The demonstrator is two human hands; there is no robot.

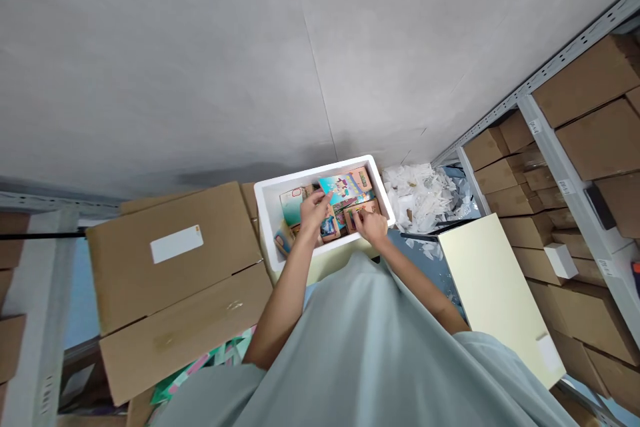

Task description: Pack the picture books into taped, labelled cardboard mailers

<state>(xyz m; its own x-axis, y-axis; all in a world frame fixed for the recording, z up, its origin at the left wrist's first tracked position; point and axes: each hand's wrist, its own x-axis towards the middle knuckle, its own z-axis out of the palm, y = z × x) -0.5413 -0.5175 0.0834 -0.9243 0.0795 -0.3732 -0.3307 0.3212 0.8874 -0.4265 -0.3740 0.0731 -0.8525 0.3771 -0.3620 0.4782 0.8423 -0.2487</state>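
A white foam box [276,188] stands in front of me with several small printed cartons in it. My left hand [313,209] reaches in over the near rim, its thumb and fingers closed at the left end of a turquoise and orange printed carton [346,185] that lies on top. My right hand [371,223] is at the near right corner of the box, fingers curled down over an orange carton [354,215]; its fingertips are partly hidden. A green and white carton [294,204] lies left of my left hand.
Large brown cardboard boxes [175,260] stand to the left. White paper scraps [420,193] are heaped on the right, beyond a cream panel [500,293]. A metal shelf [560,173] with cartons lines the right side. A grey wall [225,67] rises behind.
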